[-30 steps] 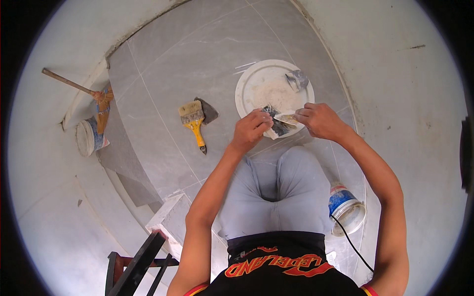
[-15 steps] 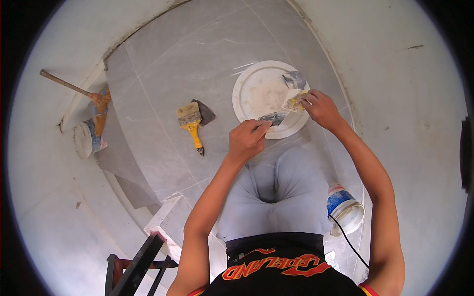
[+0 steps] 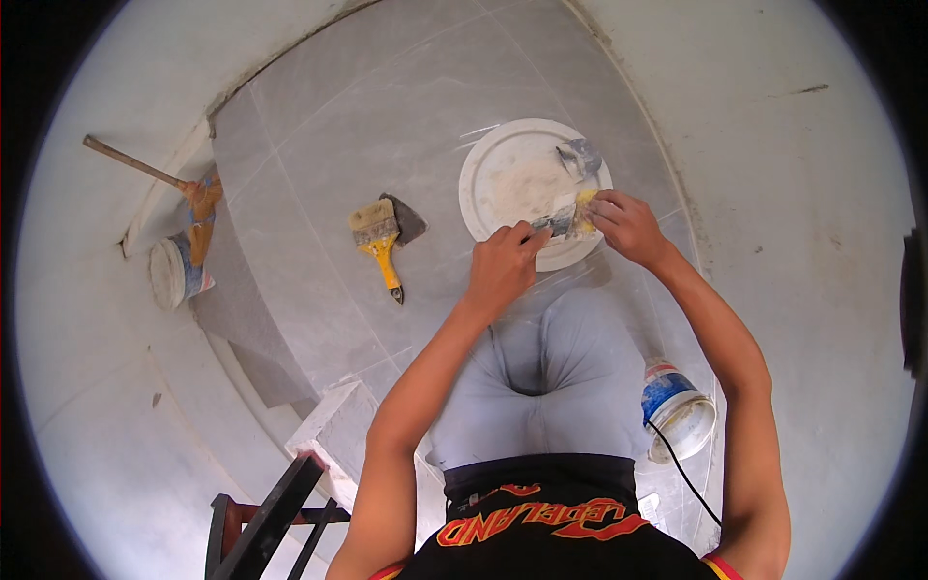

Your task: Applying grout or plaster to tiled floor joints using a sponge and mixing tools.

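Observation:
My left hand [image 3: 505, 259] grips a dark, putty-smeared scraper [image 3: 547, 226] over the near right part of a round white lid [image 3: 498, 174] on the floor. Opposite it, my right hand [image 3: 626, 224] pinches a yellowish, white-smeared scraper [image 3: 576, 215], whose blade meets or overlaps the dark one. A grey, crusted tool or scrap [image 3: 580, 159] lies on the lid's far right. To the left, a wide yellow-handled brush [image 3: 380, 251] rests beside a dark flat piece [image 3: 411, 217] on the tiles.
A white-blue bucket [image 3: 677, 416] with a cable stands by my right leg. At left are another bucket [image 3: 174, 273], a broom [image 3: 201, 217], a white block [image 3: 333, 430] and a dark metal ladder or stand [image 3: 266, 517]. Pale walls [image 3: 802, 193] curve around the grey floor [image 3: 348, 126].
Both hands shifted with their scrapers: my right hand went up, then slightly back down, while my left dipped and then moved right, bringing the two blades together.

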Available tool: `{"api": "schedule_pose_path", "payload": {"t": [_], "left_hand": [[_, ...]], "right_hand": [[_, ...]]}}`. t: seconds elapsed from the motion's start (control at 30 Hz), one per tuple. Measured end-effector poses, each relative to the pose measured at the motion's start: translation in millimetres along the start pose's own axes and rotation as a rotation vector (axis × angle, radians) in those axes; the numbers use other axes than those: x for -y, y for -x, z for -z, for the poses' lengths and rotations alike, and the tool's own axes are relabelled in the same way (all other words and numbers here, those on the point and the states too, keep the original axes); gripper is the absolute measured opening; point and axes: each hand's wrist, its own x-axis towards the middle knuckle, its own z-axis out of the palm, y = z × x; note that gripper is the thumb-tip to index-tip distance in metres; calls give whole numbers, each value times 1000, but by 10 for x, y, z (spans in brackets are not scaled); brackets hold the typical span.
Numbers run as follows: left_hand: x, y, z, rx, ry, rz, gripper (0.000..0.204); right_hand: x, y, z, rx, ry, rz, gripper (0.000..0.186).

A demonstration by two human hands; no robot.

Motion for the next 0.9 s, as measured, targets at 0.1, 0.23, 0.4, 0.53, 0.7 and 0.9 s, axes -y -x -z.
{"api": "schedule_pose_path", "payload": {"t": [0.1, 0.23, 0.4, 0.53, 0.7, 0.9], "left_hand": [[130, -47, -58, -4, 4, -43, 31], [279, -116, -71, -4, -82, -87, 34], [431, -125, -48, 17, -120, -177, 30], [739, -48, 19, -43, -121, -207, 34], [815, -48, 31, -38, -26, 31, 27], [1284, -172, -45, -164, 208, 594, 31]], "right_hand": [[69, -23, 9, -34, -19, 46, 20], [189, -61, 21, -67, -30, 64, 23], [239, -34, 19, 60, -93, -42, 33], [280, -192, 180, 279, -213, -105, 30], [49, -525, 42, 162, -78, -250, 30], [-438, -1295, -820, 350, 167, -251, 23]]}}
